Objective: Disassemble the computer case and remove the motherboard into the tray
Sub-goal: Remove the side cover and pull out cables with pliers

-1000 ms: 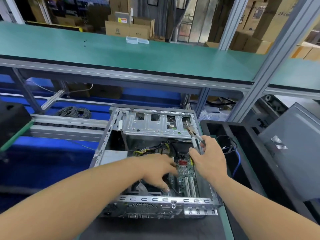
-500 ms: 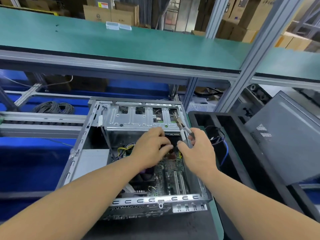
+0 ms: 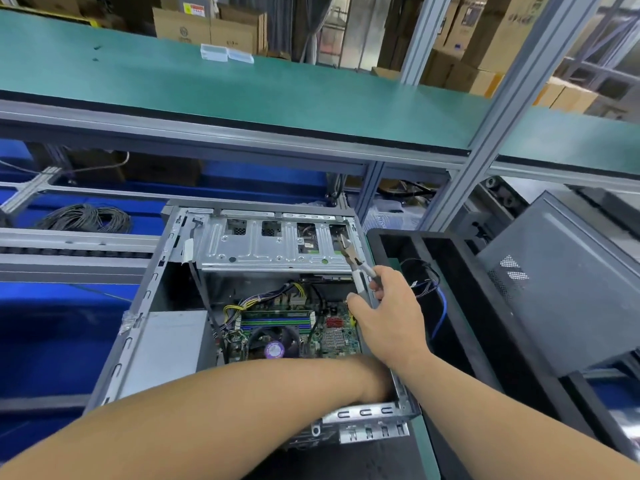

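Right hand (image 3: pixel 391 317) grips grey-handled metal pliers (image 3: pixel 355 263); left hand hidden inside open grey steel case (image 3: pixel 145 299), grip unknown; slipping jaws could gouge green motherboard (image 3: pixel 304 327).

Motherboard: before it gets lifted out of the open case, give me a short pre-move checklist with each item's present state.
1. Case side open, motherboard exposed: ok.
2. Cables off the board: not ok, the yellow and black cable bundle runs down to it.
3. Right hand free: not ok, it grips pliers.
4. Left hand grip: cannot tell, it is hidden behind the right forearm at the case's near corner.
5. Black tray to the right has room: cannot tell, loose wires lie in it.
6. Board screws out: cannot tell.
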